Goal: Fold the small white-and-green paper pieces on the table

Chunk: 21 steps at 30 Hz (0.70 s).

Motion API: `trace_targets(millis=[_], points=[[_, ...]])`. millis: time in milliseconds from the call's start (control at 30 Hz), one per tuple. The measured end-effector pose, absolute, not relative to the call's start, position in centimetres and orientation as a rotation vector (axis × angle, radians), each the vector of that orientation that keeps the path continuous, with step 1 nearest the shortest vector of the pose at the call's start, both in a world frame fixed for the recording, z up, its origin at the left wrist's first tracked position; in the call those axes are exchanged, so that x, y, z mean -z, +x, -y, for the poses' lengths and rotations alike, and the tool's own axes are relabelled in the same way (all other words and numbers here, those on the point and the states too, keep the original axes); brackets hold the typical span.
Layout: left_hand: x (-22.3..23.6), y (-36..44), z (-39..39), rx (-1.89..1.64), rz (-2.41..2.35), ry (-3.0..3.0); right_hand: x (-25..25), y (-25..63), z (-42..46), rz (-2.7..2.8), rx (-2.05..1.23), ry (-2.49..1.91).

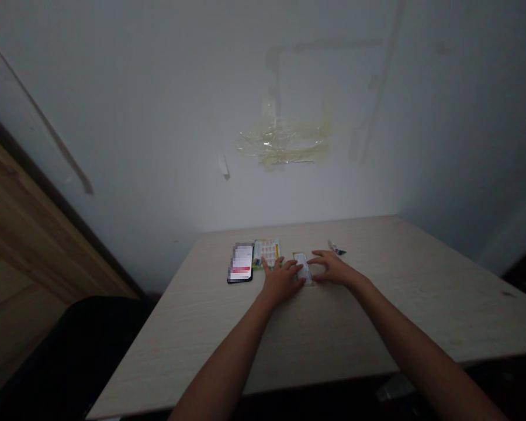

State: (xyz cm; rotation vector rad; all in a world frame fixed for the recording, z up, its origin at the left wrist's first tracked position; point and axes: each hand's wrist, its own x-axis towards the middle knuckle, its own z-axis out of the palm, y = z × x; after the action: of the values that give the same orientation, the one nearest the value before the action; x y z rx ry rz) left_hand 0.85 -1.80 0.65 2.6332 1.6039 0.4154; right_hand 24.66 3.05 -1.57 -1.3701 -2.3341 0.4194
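A small printed card or paper strip (304,270) lies flat on the table between my hands. My left hand (281,283) rests with its fingers spread. Some of its fingertips are on the left side of the strip, while others reach the lower edge of a colourful printed sheet or booklet (267,250). From the right, my right hand (336,269) comes to the strip with fingers apart and curved, its tips at or near the right edge. Whether they touch it, I cannot tell. Left of the sheet lies a phone (241,263) with its screen lit.
Just beyond my right hand is a small crumpled wrapper or tube (337,248). The pale wooden table (193,327) meets a grey wall (158,146) with clear tape (284,146) stuck on it. At the left are a dark chair-like shape (87,333) and wooden panelling (21,234).
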Motion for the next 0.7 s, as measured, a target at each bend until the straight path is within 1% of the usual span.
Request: trace_targets(millis=[467, 700], points=[[-0.59, 0.85, 1.77, -0.439, -1.6, 2.634, 1.78, 24.74, -2.59, 2.369, -0.47, -1.384], [-0.39, 0.7, 1.59, -0.457, -1.564, 2.638, 1.74, 24.74, -2.36, 2.352, -0.43, -1.369]])
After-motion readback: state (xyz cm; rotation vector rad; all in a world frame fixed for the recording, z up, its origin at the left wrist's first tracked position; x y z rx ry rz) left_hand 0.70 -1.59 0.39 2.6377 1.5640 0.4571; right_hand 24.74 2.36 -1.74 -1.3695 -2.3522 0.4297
